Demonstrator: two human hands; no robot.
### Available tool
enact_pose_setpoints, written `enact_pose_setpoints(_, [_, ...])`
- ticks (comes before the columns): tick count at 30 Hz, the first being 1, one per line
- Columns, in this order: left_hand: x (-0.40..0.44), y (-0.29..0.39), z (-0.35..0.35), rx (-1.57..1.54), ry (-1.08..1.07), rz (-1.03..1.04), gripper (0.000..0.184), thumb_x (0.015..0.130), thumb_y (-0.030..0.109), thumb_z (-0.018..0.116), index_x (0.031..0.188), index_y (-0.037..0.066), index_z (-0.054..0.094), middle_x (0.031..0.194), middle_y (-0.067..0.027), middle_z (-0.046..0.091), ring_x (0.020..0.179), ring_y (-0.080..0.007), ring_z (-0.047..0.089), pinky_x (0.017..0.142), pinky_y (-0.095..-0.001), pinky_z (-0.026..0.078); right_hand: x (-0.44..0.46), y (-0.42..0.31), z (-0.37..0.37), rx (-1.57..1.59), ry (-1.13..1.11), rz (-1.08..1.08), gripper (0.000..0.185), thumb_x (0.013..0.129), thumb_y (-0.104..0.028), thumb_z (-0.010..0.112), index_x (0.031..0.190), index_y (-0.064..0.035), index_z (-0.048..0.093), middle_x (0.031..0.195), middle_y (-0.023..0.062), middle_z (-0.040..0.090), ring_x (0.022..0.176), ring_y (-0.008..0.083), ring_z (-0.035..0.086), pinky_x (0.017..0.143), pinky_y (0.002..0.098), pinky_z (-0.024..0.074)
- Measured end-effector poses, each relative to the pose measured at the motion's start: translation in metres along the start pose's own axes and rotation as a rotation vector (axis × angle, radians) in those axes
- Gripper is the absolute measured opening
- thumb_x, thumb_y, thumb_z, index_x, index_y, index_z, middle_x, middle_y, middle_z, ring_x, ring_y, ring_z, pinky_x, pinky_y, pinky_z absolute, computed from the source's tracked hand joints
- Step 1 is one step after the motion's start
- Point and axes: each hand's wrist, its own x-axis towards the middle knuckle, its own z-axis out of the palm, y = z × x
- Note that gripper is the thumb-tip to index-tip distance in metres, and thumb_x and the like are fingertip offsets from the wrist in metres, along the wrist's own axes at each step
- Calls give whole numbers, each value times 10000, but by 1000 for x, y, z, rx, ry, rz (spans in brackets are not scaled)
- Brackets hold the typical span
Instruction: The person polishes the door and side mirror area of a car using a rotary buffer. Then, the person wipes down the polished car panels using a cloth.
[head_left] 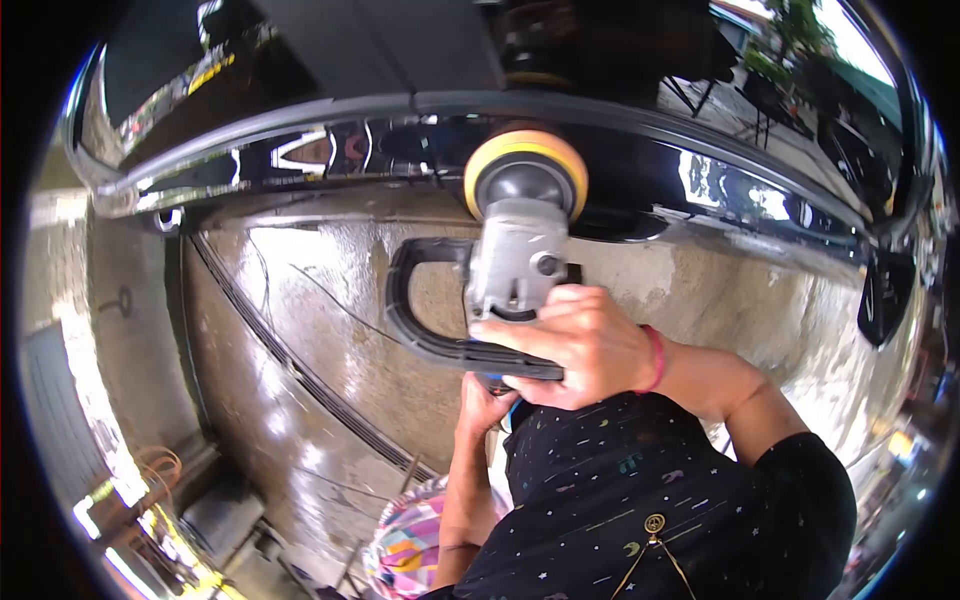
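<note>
A car polisher (520, 250) with a grey metal head and a black loop handle (400, 300) is in the middle of the head view. Its yellow-orange foam pad (530, 146) meets the glossy black side of a car (620, 165). My right hand (585, 345) is closed round the near bar of the loop handle, with the index finger stretched along it. A pink band circles that wrist. Below the handle, my left hand (486, 402) is wrapped round the rear body of the polisher, and its fingers are mostly hidden.
The car panel spans the top, with a dark trim strip (300, 115) above the pad. Black cables or hoses (290, 365) run across the wet concrete floor (330, 290). A patterned pink cloth (400, 540) and clutter lie at lower left.
</note>
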Motion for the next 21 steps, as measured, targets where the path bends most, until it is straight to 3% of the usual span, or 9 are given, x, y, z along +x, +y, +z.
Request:
enact_pose_setpoints(4, [-11, -15, 27, 16, 96, 67, 459, 719, 209, 842, 1123, 46, 699, 1052, -148, 750, 987, -309, 725, 898, -427, 546, 11, -4, -4, -37, -118, -3, 595, 809, -247, 795, 1367, -90, 661, 649, -28, 653, 545, 178, 616, 601, 311, 442])
enact_pose_setpoints(6, [-12, -8, 33, -141, 151, 27, 456, 718, 206, 845, 1120, 53, 691, 1054, -142, 735, 997, -321, 709, 911, -431, 536, 16, -2, 1, -21, -146, -3, 612, 714, -142, 819, 1305, -34, 698, 653, -13, 660, 499, 168, 574, 554, 312, 431])
enact_pose_setpoints(8, [-16, -13, 34, -137, 153, -18, 459, 718, 200, 852, 1120, 57, 682, 1072, -136, 719, 1008, -321, 695, 919, -437, 526, 27, -3, 7, -4, -176, -12, 629, 697, -124, 829, 1305, -31, 698, 668, -7, 674, 493, 154, 572, 548, 305, 425])
enact_pose_setpoints(10, [-15, -14, 38, -320, 201, 1, 453, 721, 189, 854, 1119, 60, 680, 1088, -133, 718, 1017, -318, 694, 913, -440, 526, 37, -6, 10, -43, -229, -7, 630, 695, -121, 831, 1304, -30, 699, 674, -1, 678, 491, 141, 572, 544, 299, 421])
enact_pose_setpoints(14, [-11, -4, 38, -215, 144, 91, 455, 725, 181, 854, 1130, 55, 688, 1098, -136, 718, 1036, -333, 693, 926, -445, 526, 35, -10, 8, -47, -271, 39, 639, 690, -103, 840, 1307, -24, 695, 629, -8, 638, 487, 136, 565, 545, 299, 420])
enact_pose_setpoints(18, [-17, -9, 44, -406, 171, -44, 412, 737, 186, 841, 1106, 61, 708, 1068, -139, 740, 1024, -328, 712, 927, -433, 535, 37, -11, 6, -70, -328, 68, 647, 698, -103, 848, 1318, -20, 686, 632, -6, 639, 497, 146, 567, 558, 293, 435])
enact_pose_setpoints(21, [-12, -4, 37, -342, 123, -47, 396, 742, 182, 835, 1098, 62, 711, 1071, -137, 745, 1018, -317, 718, 914, -424, 538, 39, -11, 7, -56, -311, 57, 645, 700, -101, 848, 1318, -18, 685, 642, -8, 641, 501, 152, 569, 562, 291, 439])
